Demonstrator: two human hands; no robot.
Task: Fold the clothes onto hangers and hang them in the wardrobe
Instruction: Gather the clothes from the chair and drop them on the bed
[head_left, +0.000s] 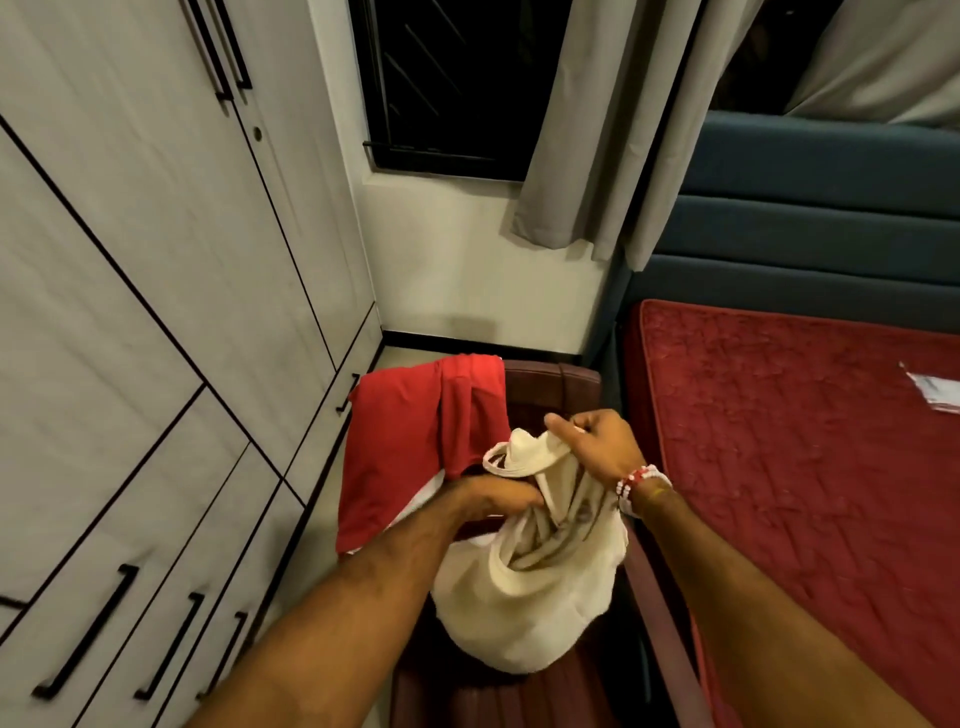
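Right hand (597, 447) pinches the neckline of a soft, light cream T-shirt (524, 597); left hand (498, 499) buries its fingers in the folds, grip unclear. Shoulder seams likely hold best.

A dark window (441, 78) with grey curtains (597, 130) sits beside a blue headboard (805, 223) and red mattress (779, 441).

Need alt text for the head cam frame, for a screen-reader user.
Over a maroon chair, the right hand pinches the upper edge of a cream garment while the left hand reaches into its folds. A red garment drapes over the chair; a closed wardrobe stands on the left, a red mattress on the right.
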